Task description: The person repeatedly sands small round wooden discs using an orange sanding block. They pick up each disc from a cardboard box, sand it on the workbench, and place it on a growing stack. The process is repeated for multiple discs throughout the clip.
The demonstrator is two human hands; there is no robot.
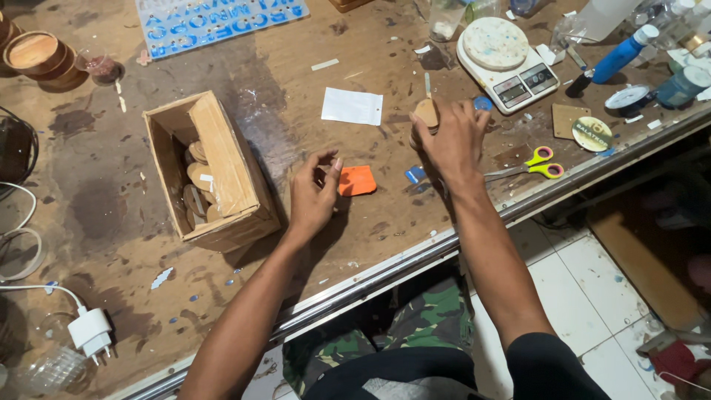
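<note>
Gripping a small round wooden piece [426, 112], your right hand [450, 141] has its grip closed around it, fingers curled over the top, with a thin stick poking up from behind the wood. That piece sits just right of the white paper slip [352, 106], which serves as the landmark for everything else on the worktop [111, 200].

Your left hand [313, 194] hovers below the slip and a little to its left, grip loosely open, thumb and fingers curled but holding nothing. Just off its fingertips, directly below the slip, lies an orange scrap [357, 180]; whether the fingers touch it cannot be told.

Well left of the slip stands an open cardboard box [222, 159] with more round wooden pieces stacked inside. Right of the slip, past your right hand, sits a white kitchen scale [508, 65] with a round pale disc on its plate. Below and right of the slip, near the worktop's metal edge, lie scissors with yellow-green handles [535, 166]. Far right of the slip rests a blue bottle [619, 56] on its side. Up and left of the slip lies a blue-and-white letter mould [219, 21].
</note>
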